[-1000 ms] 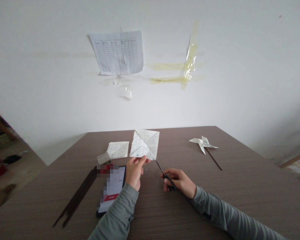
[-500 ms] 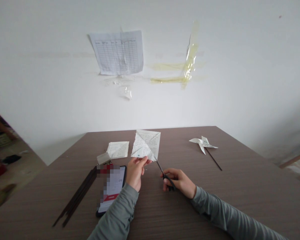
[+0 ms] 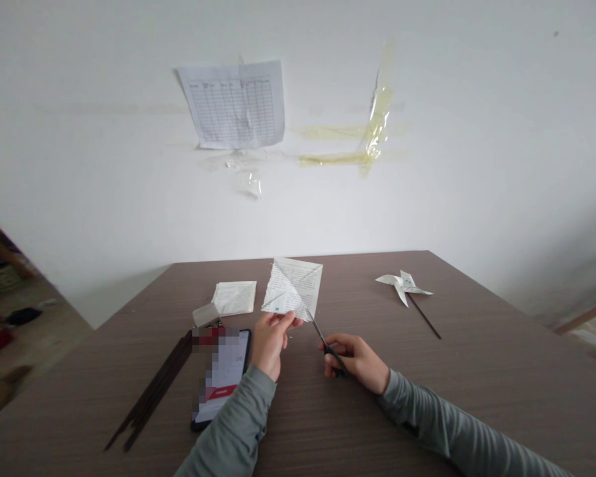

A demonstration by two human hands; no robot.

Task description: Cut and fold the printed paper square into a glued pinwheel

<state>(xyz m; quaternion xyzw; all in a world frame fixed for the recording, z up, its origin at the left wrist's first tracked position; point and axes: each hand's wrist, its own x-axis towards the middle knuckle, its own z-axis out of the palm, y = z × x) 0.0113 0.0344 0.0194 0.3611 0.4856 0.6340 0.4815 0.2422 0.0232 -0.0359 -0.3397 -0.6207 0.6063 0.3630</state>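
Note:
Between the thumb and fingers of my left hand point(image 3: 272, 341) is the lower edge of a square sheet of printed paper point(image 3: 294, 286), held up above the table. Diagonal creases cross the sheet. My right hand point(image 3: 356, 361) is closed around the black handles of a pair of scissors point(image 3: 318, 328). The blades reach up and left to the sheet's lower right corner, in line with a crease. How far they go into the paper I cannot make out. A finished paper pinwheel point(image 3: 404, 286) on a thin dark stick lies to the right.
A stack of paper squares point(image 3: 234, 298) lies left of the sheet, with a small clear packet point(image 3: 206, 315) beside it. A phone point(image 3: 223, 381) and several dark sticks point(image 3: 153, 387) lie on the brown table point(image 3: 477, 397). Behind stands a wall with a taped chart point(image 3: 236, 106).
The sheet has shifted slightly to the right and turned a little. Both hands and the scissors stay almost where they were.

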